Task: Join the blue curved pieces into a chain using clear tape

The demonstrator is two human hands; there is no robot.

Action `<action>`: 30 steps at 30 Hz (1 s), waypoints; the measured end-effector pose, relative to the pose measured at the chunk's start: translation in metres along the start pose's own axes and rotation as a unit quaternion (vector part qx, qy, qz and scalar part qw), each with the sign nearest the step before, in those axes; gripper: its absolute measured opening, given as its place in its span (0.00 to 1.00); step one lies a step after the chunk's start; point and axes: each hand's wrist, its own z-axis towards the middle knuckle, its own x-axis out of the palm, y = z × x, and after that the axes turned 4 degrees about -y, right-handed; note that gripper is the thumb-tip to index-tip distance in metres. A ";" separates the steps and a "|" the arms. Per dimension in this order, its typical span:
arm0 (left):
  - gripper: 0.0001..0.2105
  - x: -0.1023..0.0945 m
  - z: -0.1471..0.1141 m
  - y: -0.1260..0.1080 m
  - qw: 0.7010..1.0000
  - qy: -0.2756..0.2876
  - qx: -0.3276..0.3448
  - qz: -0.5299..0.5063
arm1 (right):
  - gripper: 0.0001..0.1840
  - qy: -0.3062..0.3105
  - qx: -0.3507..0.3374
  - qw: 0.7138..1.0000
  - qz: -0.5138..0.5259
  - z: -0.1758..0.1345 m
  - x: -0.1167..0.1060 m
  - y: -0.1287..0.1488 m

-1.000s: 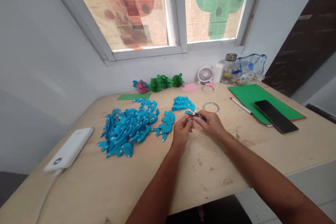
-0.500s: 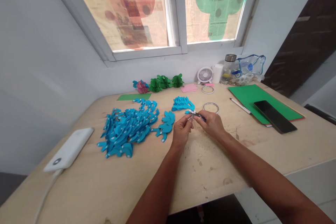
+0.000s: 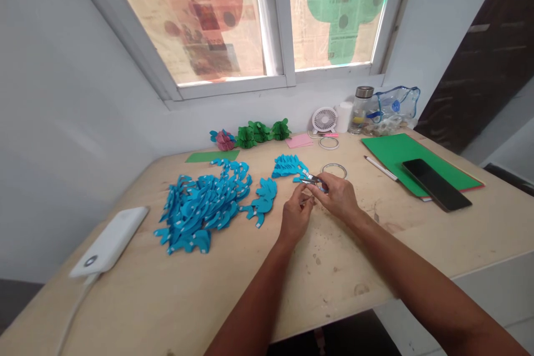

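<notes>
The fingers of the right hand (image 3: pixel 340 197) are closed around small scissors (image 3: pixel 312 181), whose blades point left. The fingers of the left hand (image 3: pixel 296 214) are bent inward just below the blades, their tips near one another; I cannot tell whether they pinch anything. A blue paper piece (image 3: pixel 297 179) shows right beside the scissor tips (too small to say which hand, if either, bears it).

Just beyond the hands, on the far side, lies a stack of blue cutouts (image 3: pixel 287 166). Left of the left hand is a smaller blue cluster (image 3: pixel 265 197), and farther left spreads a big blue heap (image 3: pixel 204 206) dotted with white patches. All rest on the pale wooden counter (image 3: pixel 187 295).

To the far right of the hands lie a white ring (image 3: pixel 334 165), a white pen (image 3: pixel 380 168) and a black phone (image 3: pixel 436 184) on green sheets (image 3: pixel 390 150). Along the far edge, left to right, sit a pink and blue paper ornament (image 3: pixel 224 139), green ornaments (image 3: pixel 259 132), pink paper (image 3: pixel 298 141), a small fan (image 3: pixel 324 120), a bottle (image 3: pixel 360 114) and a clear bag (image 3: pixel 395 105). At the left edge is a white power bank (image 3: pixel 110 239) with its cable (image 3: pixel 75 307).
</notes>
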 end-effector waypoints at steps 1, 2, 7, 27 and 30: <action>0.16 0.001 0.000 -0.001 1.000 0.011 0.019 0.019 | 0.16 0.001 -0.002 1.000 -0.002 0.000 0.000 0.000; 0.15 0.002 0.000 -0.002 0.998 0.024 0.044 0.038 | 0.16 0.002 -0.004 1.000 -0.003 0.000 0.000 0.000; 0.17 0.005 0.000 -0.008 0.980 0.086 0.149 0.095 | 0.16 0.002 -0.003 1.000 -0.017 0.000 0.000 0.000; 0.08 -0.014 0.003 -0.010 0.962 -0.142 0.136 0.189 | 0.16 0.087 -0.052 0.988 -0.115 -0.003 0.004 0.002; 0.08 -0.015 0.004 -0.010 0.959 -0.155 0.129 0.199 | 0.16 0.098 -0.057 0.985 -0.130 -0.003 0.003 0.004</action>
